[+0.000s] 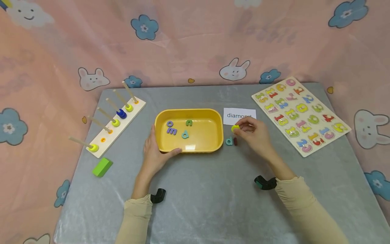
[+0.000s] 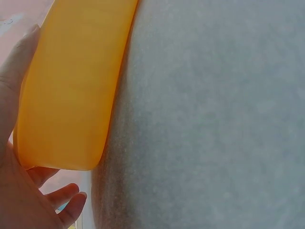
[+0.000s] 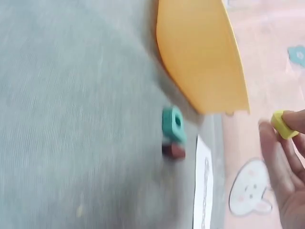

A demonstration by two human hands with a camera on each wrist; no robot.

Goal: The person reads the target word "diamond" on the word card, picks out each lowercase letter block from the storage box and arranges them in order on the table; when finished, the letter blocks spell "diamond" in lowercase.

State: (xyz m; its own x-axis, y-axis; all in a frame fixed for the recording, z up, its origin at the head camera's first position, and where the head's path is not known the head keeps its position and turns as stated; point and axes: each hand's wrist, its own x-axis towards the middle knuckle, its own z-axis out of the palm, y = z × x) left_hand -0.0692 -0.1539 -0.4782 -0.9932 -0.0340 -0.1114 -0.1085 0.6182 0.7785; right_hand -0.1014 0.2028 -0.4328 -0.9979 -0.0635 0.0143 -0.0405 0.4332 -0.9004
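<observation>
The left hand (image 1: 153, 156) grips the yellow tray (image 1: 204, 135) at its left near corner, thumb along the near rim. The right hand (image 1: 254, 135), beyond the tray's right edge, pinches a yellow piece (image 1: 235, 128) above the tabletop (image 1: 207, 196), near the white card (image 1: 231, 119). Below, a teal letter (image 1: 231, 140) and a dark red piece (image 1: 235, 141) lie side by side. Open room between tray and number board (image 1: 315, 127) widens nearward.

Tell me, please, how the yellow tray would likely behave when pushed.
Probably stiff: the yellow tray shows no bend where the left hand grips it. It seems unlikely to tip, being wide and low. Letters inside may slide on its shiny floor.
</observation>
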